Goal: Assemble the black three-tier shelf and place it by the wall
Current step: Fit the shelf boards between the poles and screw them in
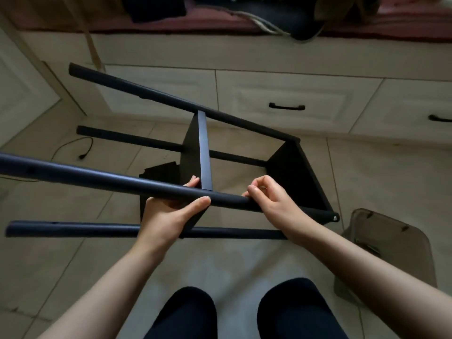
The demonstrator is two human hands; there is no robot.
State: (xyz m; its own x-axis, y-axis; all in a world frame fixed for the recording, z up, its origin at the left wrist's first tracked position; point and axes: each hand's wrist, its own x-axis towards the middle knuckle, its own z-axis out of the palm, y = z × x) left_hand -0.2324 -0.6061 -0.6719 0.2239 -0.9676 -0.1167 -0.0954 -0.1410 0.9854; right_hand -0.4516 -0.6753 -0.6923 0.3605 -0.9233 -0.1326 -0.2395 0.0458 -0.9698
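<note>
Our knees in dark trousers (234, 311) sit lowest in view, and just beyond them our two hands meet the half-built black three-tier shelf frame (244, 152), which lies on its side above the pale tiled floor (73, 265). Its four round black metal posts run left to right across us, so the long axis is crosswise to our reach, with the free post ends pointing left and the fitted end panel at the right. Our left hand (168, 214) grips the nearest upper post (102, 178) from below, thumb laid over its top, right beside the middle black shelf panel (199, 150). Our right hand (271, 199) rests on the same post a little further right, its fingers curled and pinching at something too small for us to make out, perhaps a fastener. Both hands are about equally near the post; the left sits closer to the middle panel's joint, the right closer to the end panel (298, 177). A loose black flat panel (159, 172) lies on the floor beneath, which we judge to be the third tier, not yet fitted. A translucent brown plastic lid (386, 245) lies on the floor at right, well apart.
</note>
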